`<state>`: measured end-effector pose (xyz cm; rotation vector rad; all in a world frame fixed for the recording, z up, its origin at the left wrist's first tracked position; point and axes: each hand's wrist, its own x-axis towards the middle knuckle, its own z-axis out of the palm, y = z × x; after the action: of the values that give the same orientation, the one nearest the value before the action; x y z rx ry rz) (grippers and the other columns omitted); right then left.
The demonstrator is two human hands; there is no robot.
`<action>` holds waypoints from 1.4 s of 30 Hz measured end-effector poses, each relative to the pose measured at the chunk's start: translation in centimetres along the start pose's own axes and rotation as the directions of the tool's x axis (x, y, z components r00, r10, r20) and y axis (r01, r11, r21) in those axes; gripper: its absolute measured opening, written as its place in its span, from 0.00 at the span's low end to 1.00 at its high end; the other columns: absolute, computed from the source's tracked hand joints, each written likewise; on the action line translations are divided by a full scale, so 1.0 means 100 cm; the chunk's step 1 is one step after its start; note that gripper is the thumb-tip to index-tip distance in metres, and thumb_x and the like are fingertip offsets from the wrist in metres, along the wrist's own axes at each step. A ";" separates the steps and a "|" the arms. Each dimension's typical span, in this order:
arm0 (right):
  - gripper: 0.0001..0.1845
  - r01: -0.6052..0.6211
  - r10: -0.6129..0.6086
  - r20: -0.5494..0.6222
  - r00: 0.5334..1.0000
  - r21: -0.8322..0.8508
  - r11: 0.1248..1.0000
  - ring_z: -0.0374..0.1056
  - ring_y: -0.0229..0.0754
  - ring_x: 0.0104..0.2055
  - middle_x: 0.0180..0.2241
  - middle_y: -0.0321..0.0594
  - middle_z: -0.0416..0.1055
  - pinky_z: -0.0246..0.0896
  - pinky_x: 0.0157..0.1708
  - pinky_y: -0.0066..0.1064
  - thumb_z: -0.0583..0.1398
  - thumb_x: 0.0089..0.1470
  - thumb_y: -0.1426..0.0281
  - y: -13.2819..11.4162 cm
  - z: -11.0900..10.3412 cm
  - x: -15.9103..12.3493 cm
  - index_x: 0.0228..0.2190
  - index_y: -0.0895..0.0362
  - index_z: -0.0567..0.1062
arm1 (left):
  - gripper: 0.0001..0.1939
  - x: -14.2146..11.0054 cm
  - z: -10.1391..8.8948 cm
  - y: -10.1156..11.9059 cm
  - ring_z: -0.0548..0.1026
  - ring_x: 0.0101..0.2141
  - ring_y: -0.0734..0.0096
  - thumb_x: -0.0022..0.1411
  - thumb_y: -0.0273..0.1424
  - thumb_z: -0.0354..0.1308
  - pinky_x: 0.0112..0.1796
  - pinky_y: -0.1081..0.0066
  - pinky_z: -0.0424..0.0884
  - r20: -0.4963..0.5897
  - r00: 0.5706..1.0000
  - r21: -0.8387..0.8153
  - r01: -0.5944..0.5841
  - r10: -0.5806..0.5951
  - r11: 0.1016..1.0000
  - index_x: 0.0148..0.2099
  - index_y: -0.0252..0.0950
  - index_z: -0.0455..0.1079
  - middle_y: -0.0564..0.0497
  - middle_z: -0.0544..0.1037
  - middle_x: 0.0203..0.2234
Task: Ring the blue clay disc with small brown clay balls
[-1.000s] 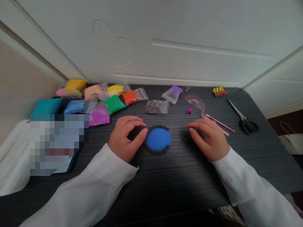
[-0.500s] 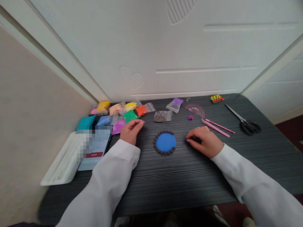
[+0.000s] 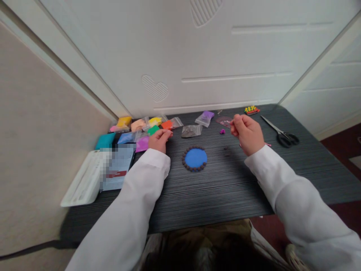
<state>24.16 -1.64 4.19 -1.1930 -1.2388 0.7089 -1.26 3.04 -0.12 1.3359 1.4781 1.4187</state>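
A blue disc (image 3: pixel 195 158) lies flat on the dark table, edged by a ring of small dark brown balls (image 3: pixel 184 159) with a gap on its right side. My left hand (image 3: pixel 160 140) rests left of the disc, thumb and fingers pressed together; whatever is between them is hidden. Raised above the table on the right, my right hand (image 3: pixel 247 132) has its fingers curled into a pinch, contents too small to make out. Below it are small dark bits (image 3: pixel 227 152). A purple lump (image 3: pixel 222 131) sits left of that hand. A bag of dark clay (image 3: pixel 191 131) lies behind the disc.
Bags of coloured clay, including an orange one (image 3: pixel 167 124), line the back left. A phone (image 3: pixel 120 177) and a white tray (image 3: pixel 80 184) are at left. Scissors (image 3: pixel 283 137), a clear pink protractor (image 3: pixel 224 121) and a yellow-red piece (image 3: pixel 251 110) lie at right.
My right hand has lifted off the table and turned, its fingers now curled in a pinch. Dark bits show where it was. My left hand stays beside the bags, and the view has shifted slightly.
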 end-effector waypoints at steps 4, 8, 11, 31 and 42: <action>0.21 0.004 0.003 -0.044 0.999 0.148 0.989 0.49 0.27 0.15 0.12 0.27 0.56 0.47 0.17 0.23 0.57 0.45 0.55 -0.008 0.023 0.013 0.15 0.56 0.57 | 0.08 -0.001 -0.001 0.002 0.68 0.24 0.77 0.45 0.34 0.55 0.25 0.76 0.61 0.023 1.000 0.021 0.005 -0.006 1.000 0.24 0.34 0.69 0.54 0.72 0.19; 0.14 -0.147 0.141 0.046 0.989 0.202 0.968 0.58 0.28 0.19 0.19 0.31 0.65 0.52 0.20 0.23 0.59 0.44 0.59 -0.002 0.028 0.011 0.20 0.57 0.64 | 0.09 -0.004 0.001 0.005 0.68 0.24 0.76 0.46 0.35 0.55 0.28 0.75 0.63 0.099 0.995 0.040 -0.019 0.015 0.999 0.25 0.34 0.70 0.54 0.72 0.20; 0.10 -0.285 0.260 0.124 0.958 0.269 0.920 0.63 0.29 0.25 0.26 0.34 0.68 0.56 0.25 0.23 0.59 0.44 0.64 0.005 0.023 0.005 0.27 0.57 0.69 | 0.10 -0.007 0.005 0.007 0.69 0.27 0.74 0.48 0.36 0.56 0.32 0.73 0.65 0.302 0.951 0.114 -0.106 0.067 0.988 0.28 0.34 0.71 0.52 0.74 0.23; 0.04 -0.568 0.488 0.321 0.812 0.238 0.788 0.44 0.29 0.18 0.17 0.29 0.48 0.39 0.17 0.25 0.54 0.44 0.72 0.005 0.027 -0.001 0.27 0.56 0.68 | 0.23 -0.024 0.014 0.017 0.65 0.43 0.65 0.50 0.34 0.55 0.45 0.63 0.60 0.794 0.599 0.333 -0.572 0.105 0.749 0.50 0.40 0.62 0.51 0.73 0.40; 0.07 -0.348 0.355 0.229 0.906 -0.071 0.935 0.49 0.29 0.20 0.23 0.31 0.61 0.42 0.18 0.24 0.56 0.43 0.68 0.017 0.028 -0.007 0.28 0.55 0.71 | 0.26 -0.031 0.018 0.023 0.66 0.42 0.69 0.51 0.31 0.53 0.45 0.67 0.61 0.785 0.610 0.311 -0.534 0.104 0.786 0.54 0.39 0.57 0.52 0.72 0.39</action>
<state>21.61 -0.94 2.12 -1.4047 -1.2435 1.1333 1.64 0.25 1.23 2.2943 1.0753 0.4612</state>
